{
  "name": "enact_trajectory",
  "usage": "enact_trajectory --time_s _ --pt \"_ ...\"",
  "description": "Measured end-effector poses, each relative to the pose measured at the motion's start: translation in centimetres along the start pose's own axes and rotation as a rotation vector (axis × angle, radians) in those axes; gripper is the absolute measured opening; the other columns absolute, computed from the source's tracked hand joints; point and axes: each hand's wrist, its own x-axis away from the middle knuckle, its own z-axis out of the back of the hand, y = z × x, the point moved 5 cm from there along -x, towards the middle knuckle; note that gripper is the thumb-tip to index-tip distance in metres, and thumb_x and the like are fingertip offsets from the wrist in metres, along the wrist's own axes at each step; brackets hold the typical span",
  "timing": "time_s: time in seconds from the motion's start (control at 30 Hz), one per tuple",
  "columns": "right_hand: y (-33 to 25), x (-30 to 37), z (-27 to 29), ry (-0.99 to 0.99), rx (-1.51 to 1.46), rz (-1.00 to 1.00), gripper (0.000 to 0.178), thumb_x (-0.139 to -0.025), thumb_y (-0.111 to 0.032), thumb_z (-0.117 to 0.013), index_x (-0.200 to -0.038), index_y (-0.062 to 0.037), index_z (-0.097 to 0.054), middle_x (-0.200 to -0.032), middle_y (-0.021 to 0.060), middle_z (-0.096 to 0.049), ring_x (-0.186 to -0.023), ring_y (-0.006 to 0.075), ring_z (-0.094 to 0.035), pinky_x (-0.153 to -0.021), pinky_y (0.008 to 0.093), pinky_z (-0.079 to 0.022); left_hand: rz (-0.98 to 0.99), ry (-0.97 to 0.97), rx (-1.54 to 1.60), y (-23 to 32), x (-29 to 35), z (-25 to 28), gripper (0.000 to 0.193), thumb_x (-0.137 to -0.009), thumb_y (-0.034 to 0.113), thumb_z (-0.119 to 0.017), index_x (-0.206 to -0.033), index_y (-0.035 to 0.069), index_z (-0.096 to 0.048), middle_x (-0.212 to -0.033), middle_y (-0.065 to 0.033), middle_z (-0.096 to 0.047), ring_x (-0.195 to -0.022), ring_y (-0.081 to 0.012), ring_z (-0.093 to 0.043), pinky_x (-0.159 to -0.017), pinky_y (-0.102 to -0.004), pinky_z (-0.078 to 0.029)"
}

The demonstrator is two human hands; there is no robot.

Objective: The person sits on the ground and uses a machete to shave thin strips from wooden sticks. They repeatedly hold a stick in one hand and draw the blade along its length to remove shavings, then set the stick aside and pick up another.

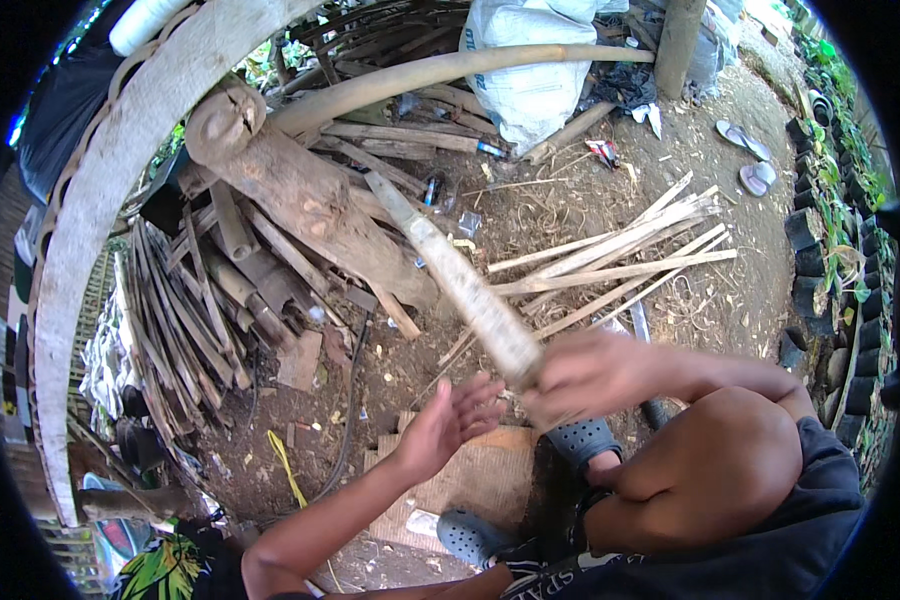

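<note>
My right hand (pixel 590 375) is closed around the near end of a long, flat, mottled pale slat (pixel 475 300). The slat slants up and away to the left, narrowing to a greyer far end over the log; its material is hard to tell. My left hand (pixel 445 425) is just left of that grip, palm turned inward, fingers apart and holding nothing. Beyond my right hand, a loose bundle of pale split strips (pixel 620 250) lies on the dirt. A grey flat blade-like piece (pixel 639 322) shows partly behind my right wrist.
A thick log (pixel 300 200) lies ahead at the left, near stacked dark strips (pixel 175 320). A long curved pole (pixel 420 80) crosses the back, before a white sack (pixel 530 95). Cardboard (pixel 490 480) lies by my clogs (pixel 465 537). Sandals (pixel 750 155) and black plant pots (pixel 810 265) are at right.
</note>
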Motion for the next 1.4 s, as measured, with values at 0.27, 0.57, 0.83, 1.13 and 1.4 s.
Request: enact_trajectory --time_s 0.27,0.57,0.83,1.13,1.4 --pt "8.2 8.6 -9.4 0.148 -0.321 -0.476 0.032 -0.086 -0.013 -0.078 -0.114 -0.0085 -0.064 -0.107 0.0146 -0.063 -0.103 0.0337 -0.063 -0.09 0.0435 -0.054 -0.214 0.213 -0.267 -4.1 -1.5 2.2 0.037 -0.103 0.004 -0.06 -0.139 0.004 -0.053 -0.125 -0.0084 -0.065 -0.109 -0.0147 -0.065 -0.094 -0.0315 -0.057" --pt "22.1 22.5 -7.8 -0.21 0.47 -1.141 0.057 -0.09 -0.022 -0.069 -0.144 -0.0159 -0.053 -0.137 0.017 -0.055 -0.133 0.038 -0.051 -0.111 0.0517 -0.042 -0.036 0.215 -0.463 -7.7 5.3 1.2 0.05 -0.1 0.002 -0.065 -0.146 -0.004 -0.047 -0.127 -0.0101 -0.067 -0.113 -0.0153 -0.065 -0.1 -0.0323 -0.052" --pt "20.2 22.4 2.4 0.204 0.435 -1.023 0.032 -0.102 -0.004 -0.051 -0.129 -0.0138 -0.066 -0.128 0.0166 -0.063 -0.114 0.0333 -0.066 -0.095 0.0424 -0.057 0.172 0.17 -0.479 -10.6 12.1 3.9 0.054 -0.101 0.004 -0.065 -0.15 -0.002 -0.044 -0.124 -0.0096 -0.069 -0.111 -0.0135 -0.065 -0.097 -0.0318 -0.052" --pt "10.7 14.2 10.2 0.352 0.516 -0.57 0.031 -0.104 -0.008 -0.052 -0.131 -0.0056 -0.067 -0.109 0.0131 -0.068 -0.099 0.0263 -0.064 -0.089 0.039 -0.052 0.416 0.061 -0.749 -8.3 9.9 10.1 0.053 -0.1 0.007 -0.065 -0.151 0.006 -0.049 -0.116 -0.0081 -0.072 -0.103 -0.0163 -0.068 -0.093 -0.0355 -0.056" --pt "9.0 8.9 -6.5 -0.241 0.343 -0.313 0.034 -0.095 -0.037 -0.068 -0.127 -0.0242 -0.072 -0.098 0.0049 -0.054 -0.093 0.0244 -0.057 -0.084 0.0414 -0.041 0.304 -0.104 -1.001 -1.8 -6.6 15.7 0.064 -0.099 0.012 -0.066 -0.157 0.004 -0.042 -0.136 -0.0058 -0.065 -0.115 -0.0134 -0.059 -0.103 -0.0315 -0.048"
